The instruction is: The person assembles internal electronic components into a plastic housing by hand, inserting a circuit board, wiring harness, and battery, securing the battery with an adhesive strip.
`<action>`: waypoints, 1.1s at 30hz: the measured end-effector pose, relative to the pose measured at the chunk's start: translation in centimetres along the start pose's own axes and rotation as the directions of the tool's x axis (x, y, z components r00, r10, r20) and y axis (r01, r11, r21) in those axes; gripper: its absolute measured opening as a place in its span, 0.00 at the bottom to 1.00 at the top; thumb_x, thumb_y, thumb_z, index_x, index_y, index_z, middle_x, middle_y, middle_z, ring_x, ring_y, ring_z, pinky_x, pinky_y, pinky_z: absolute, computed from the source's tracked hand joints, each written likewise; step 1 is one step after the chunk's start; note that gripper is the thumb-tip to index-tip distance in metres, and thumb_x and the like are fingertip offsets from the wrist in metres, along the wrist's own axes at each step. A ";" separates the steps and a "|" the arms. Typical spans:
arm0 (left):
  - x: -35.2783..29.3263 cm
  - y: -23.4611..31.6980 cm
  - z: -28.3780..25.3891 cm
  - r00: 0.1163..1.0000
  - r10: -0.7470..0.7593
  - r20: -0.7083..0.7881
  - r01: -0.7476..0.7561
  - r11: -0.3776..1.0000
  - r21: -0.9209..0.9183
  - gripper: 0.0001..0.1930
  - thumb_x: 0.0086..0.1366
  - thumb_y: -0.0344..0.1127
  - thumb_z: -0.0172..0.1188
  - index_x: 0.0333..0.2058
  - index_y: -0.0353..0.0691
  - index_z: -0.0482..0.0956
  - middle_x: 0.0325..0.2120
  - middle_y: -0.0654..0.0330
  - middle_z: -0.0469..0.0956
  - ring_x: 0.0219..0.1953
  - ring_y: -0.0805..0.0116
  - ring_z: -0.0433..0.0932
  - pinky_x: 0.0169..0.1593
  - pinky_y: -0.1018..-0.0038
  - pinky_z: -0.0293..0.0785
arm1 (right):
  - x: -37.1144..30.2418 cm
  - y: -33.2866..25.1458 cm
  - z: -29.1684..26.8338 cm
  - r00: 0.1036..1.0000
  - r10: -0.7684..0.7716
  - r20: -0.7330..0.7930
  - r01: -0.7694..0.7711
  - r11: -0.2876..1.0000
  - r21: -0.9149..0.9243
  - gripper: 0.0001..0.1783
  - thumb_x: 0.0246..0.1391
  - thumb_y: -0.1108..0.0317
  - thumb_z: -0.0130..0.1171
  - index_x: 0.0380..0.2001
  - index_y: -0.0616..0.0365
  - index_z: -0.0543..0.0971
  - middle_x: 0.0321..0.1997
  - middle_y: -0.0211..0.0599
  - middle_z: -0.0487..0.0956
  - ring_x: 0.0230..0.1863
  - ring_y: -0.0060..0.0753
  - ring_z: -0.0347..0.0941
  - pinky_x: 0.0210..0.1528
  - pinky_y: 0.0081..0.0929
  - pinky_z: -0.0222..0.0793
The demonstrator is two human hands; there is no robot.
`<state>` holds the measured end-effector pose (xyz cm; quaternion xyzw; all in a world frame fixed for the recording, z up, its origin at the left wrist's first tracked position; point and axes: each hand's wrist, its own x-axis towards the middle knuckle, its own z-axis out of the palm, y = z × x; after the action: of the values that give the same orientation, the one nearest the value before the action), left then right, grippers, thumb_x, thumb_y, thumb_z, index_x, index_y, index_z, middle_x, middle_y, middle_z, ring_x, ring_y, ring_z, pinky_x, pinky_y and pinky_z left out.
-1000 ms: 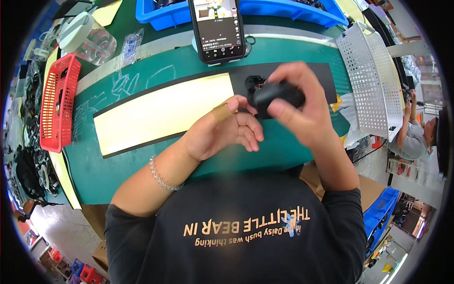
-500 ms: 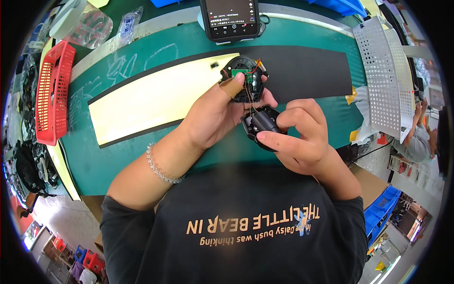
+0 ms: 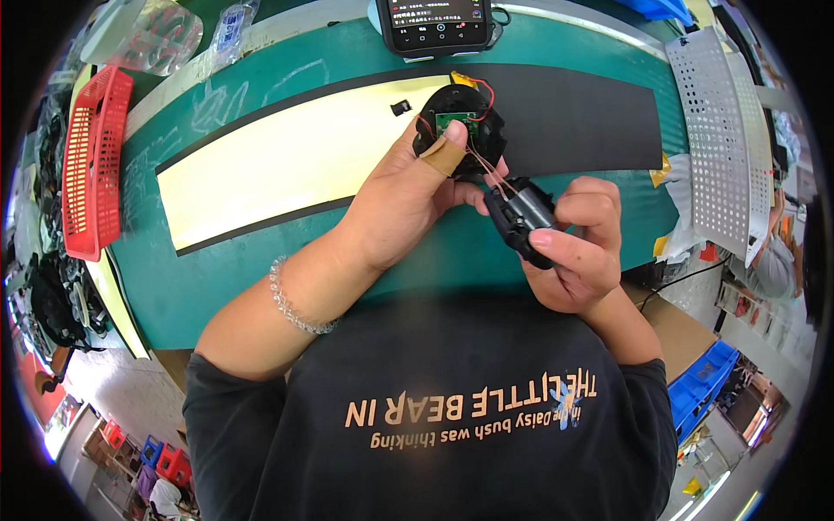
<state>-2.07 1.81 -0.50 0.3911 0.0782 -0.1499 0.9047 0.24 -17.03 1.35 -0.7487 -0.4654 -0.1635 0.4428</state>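
Note:
My left hand [image 3: 400, 198] grips a round black plastic housing [image 3: 489, 130] with its thumb pressed on the green circuit board [image 3: 453, 122] inside. A tan wrap covers part of that thumb. At the housing's far rim a small yellow-wrapped part [image 3: 462, 79] sticks out, with a red wire curving beside it. Between thumb and fingers, my right hand [image 3: 584, 247] pinches a black plastic shell with a dark cylindrical part [image 3: 528, 211], possibly a motor, seated in it. Thin wires [image 3: 488, 168] run from the board to this shell. Both pieces are held above the table.
A yellow sheet [image 3: 269, 174] and a black sheet [image 3: 582, 117] lie on the green table [image 3: 347, 300]. A small black piece [image 3: 400, 108] rests on the yellow one. A phone [image 3: 434, 24] stands at the back, a red basket [image 3: 95, 165] left, a white perforated rack [image 3: 712, 139] right.
My right hand has moved right with the shell, which is now tilted and farther from the housing. The housing has turned, and the yellow-wrapped part now sits at its far rim.

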 end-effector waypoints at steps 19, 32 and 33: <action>0.5 1.3 -1.3 0.952 -0.162 0.259 0.221 0.950 -0.221 0.24 0.66 0.44 0.50 0.53 0.32 0.67 0.30 0.58 0.76 0.25 0.73 0.70 0.29 0.78 0.66 | 2.3 2.0 -1.8 0.999 -0.037 -0.017 0.039 0.985 0.167 0.14 0.56 0.69 0.56 0.45 0.57 0.70 0.42 0.48 0.70 0.42 0.45 0.68 0.45 0.42 0.67; -0.7 0.8 0.1 0.954 -0.107 0.280 0.013 0.948 0.319 0.25 0.60 0.21 0.47 0.56 0.40 0.56 0.34 0.61 0.72 0.30 0.78 0.69 0.33 0.81 0.67 | 5.2 0.0 -4.5 0.968 0.141 0.210 -0.173 0.975 0.142 0.12 0.50 0.75 0.58 0.39 0.65 0.75 0.36 0.43 0.73 0.34 0.34 0.70 0.36 0.25 0.68; -0.9 0.9 0.4 0.952 -0.111 0.285 0.015 0.948 0.318 0.25 0.60 0.21 0.47 0.56 0.40 0.56 0.34 0.61 0.72 0.30 0.78 0.69 0.33 0.81 0.67 | 5.8 -0.3 -4.5 0.946 0.141 0.292 -0.195 0.966 0.167 0.11 0.52 0.74 0.56 0.40 0.64 0.74 0.35 0.42 0.72 0.36 0.34 0.68 0.38 0.25 0.65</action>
<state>-2.61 2.36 0.61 0.4992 -0.0716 -0.2471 0.8274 3.75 -17.40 7.81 -0.7546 -0.4707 0.0276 0.4564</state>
